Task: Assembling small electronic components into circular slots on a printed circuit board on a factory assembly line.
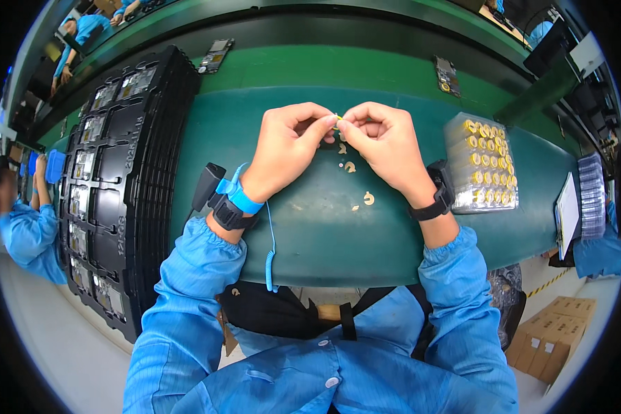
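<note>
Over the far middle of the green mat [303, 238], my left hand [286, 148] and my right hand [390, 148] meet fingertip to fingertip. Between them they pinch a small yellow ring-like part [338, 122]; the fingers cover most of it, so its exact kind is hidden. Both hands are closed, thumbs against forefingers. Just below them, small beige C-shaped scraps [350, 167] lie scattered on the mat, another scrap [369, 199] nearer to me. A blue wrist strap [240, 198] with a coiled cord [270, 269] circles my left wrist.
Stacked black trays [110, 179] holding circuit boards stand at the left. A clear plastic tray [462, 196] of yellow round parts sits at the right. Circuit boards [216, 55] lie beyond the mat. Cardboard boxes [552, 338] are on the floor; a co-worker [31, 234] sits far left.
</note>
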Action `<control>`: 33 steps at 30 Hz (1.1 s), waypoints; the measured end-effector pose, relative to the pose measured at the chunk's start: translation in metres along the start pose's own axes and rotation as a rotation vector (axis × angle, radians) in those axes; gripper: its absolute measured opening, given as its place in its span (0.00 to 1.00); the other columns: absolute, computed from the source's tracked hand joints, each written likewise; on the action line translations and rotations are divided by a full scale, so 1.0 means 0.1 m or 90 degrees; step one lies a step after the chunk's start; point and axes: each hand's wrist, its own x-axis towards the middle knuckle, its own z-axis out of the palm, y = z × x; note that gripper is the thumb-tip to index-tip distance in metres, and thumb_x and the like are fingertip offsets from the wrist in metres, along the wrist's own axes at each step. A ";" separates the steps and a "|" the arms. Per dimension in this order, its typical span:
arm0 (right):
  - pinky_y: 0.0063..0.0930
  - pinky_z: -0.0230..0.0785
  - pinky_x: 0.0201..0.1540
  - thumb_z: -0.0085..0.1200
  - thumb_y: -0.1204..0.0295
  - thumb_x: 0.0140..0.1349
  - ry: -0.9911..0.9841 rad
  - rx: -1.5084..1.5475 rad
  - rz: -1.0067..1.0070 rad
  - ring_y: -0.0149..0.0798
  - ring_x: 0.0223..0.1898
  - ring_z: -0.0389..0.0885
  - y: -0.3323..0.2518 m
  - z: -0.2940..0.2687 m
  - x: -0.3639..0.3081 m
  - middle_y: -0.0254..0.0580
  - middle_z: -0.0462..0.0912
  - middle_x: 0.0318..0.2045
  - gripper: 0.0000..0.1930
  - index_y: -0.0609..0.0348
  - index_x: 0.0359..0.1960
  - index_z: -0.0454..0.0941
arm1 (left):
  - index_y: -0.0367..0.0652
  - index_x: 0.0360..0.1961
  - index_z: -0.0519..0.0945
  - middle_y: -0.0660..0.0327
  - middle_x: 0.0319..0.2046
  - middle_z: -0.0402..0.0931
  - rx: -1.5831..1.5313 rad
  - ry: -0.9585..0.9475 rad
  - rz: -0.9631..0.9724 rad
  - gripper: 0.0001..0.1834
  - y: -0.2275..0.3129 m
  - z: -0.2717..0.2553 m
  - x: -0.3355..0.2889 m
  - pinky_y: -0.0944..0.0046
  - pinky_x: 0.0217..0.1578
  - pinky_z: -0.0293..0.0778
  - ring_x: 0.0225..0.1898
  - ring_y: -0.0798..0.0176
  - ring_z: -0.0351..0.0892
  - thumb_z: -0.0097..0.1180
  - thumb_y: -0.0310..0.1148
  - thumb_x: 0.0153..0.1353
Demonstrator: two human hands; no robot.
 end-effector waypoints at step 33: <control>0.26 0.80 0.43 0.59 0.80 0.69 0.202 0.243 -0.081 0.31 0.42 0.85 0.13 0.05 0.09 0.50 0.84 0.44 0.44 0.57 0.78 0.42 | 0.31 0.58 0.75 0.45 0.44 0.78 0.462 0.165 0.277 0.35 0.20 0.19 0.35 0.54 0.44 0.79 0.42 0.47 0.81 0.74 0.33 0.49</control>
